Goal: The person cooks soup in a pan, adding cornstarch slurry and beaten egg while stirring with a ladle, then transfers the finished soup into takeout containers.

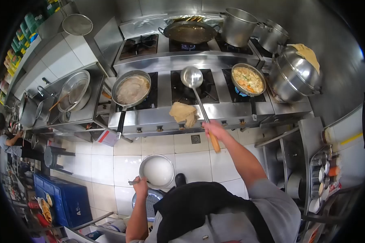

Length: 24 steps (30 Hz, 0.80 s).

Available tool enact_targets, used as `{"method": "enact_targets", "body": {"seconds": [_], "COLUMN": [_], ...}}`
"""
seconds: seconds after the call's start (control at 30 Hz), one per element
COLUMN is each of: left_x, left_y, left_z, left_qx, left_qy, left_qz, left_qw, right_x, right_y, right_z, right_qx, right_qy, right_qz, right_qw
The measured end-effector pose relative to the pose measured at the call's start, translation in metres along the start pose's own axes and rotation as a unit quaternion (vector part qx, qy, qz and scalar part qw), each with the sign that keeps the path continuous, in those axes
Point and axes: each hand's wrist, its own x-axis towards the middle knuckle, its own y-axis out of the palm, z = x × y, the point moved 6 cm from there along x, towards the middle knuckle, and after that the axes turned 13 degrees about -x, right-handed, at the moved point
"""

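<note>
My right hand (215, 130) is closed around the wooden handle of a long metal ladle (192, 77). The bowl of the ladle is over the middle front burner (202, 91). My left hand (140, 187), low on the left, grips the metal handle of a round saucepan (173, 172) with white liquid in it, above the floor. On the left front burner stands a frying pan (131, 88) of pale, creamy food. A second frying pan (248, 79), with a chunky mix of vegetables, sits over a blue flame on the right. A tan cloth (183, 114) hangs on the stove's front edge.
Behind are a wide dark pan (190, 33) over a lit burner and two tall pots. A big steamer pot (293, 75) stands right. Metal bowls (74, 91) occupy the left counter. A blue crate (63, 200) is on the floor; another person (12, 141) works far left.
</note>
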Motion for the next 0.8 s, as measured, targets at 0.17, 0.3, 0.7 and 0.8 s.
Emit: {"method": "enact_targets", "body": {"seconds": [0.17, 0.3, 0.7, 0.8], "left_x": [0.004, 0.014, -0.003, -0.003], "left_y": [-0.032, -0.057, -0.046, -0.019], "left_z": [-0.004, 0.015, -0.017, -0.037], "left_qx": [0.039, 0.019, 0.080, 0.084], "left_qy": [-0.037, -0.034, -0.105, -0.085], "left_qz": [0.007, -0.004, -0.062, -0.057], "left_qw": [0.998, 0.999, 0.989, 0.991], "right_x": [0.101, 0.104, 0.159, 0.161], "right_y": [0.020, 0.005, -0.087, -0.096], "right_z": [0.053, 0.008, -0.247, -0.250], "right_qx": [0.023, 0.109, -0.040, 0.098], "right_qy": [-0.003, -0.021, 0.182, 0.175], "right_qz": [-0.041, -0.181, -0.331, -0.336], "right_qw": [0.999, 0.977, 0.925, 0.920]}}
